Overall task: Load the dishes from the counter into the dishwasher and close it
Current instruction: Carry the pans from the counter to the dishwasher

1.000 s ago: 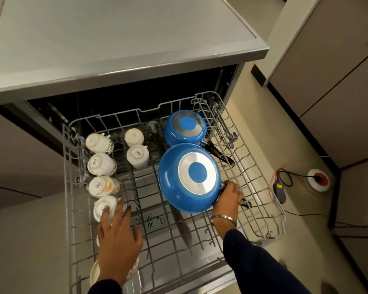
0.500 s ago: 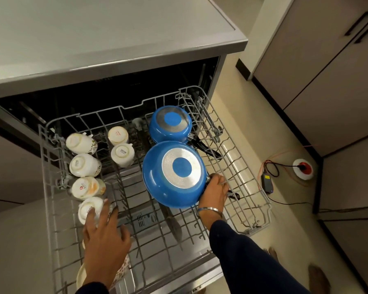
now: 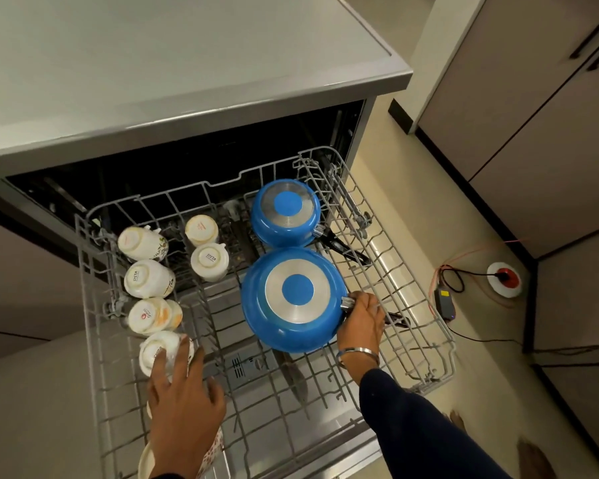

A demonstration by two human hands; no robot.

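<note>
The big pan (image 3: 293, 299), blue with a silver disc on its base, lies upside down in the right half of the pulled-out rack (image 3: 415, 305), and the right hand (image 3: 362, 318) curls round its black handle (image 3: 396, 319) just where the handle meets the pan; a metal bangle (image 3: 358, 354) sits on that wrist above a dark sleeve (image 3: 422, 433). Behind it, touching or nearly so, a small pan (image 3: 284, 210) of the same blue also lies base up, its handle pointing right toward the rack's side wall. In the left half of the rack, four white cups form a row from back to front: the back cup (image 3: 140, 242), the second cup (image 3: 147, 278), the third cup (image 3: 154, 314) and the front cup (image 3: 163, 350), all lying mouth away from the camera. Two more cups (image 3: 206, 248) stand base up between that row and the pans. The left hand (image 3: 184, 409) is spread, fingers straight, with its fingertips (image 3: 184, 344) resting on the front cup; under its wrist a further pale dish (image 3: 147, 461) with a patterned edge shows, mostly hidden. The rack juts from the open dishwasher (image 3: 187, 167) beneath the grey counter (image 3: 153, 63). To the right, on the floor (image 3: 412, 202), a black adapter (image 3: 445, 302) and its cable lie beside a red and white socket (image 3: 504, 278), near the cabinets (image 3: 533, 133).
</note>
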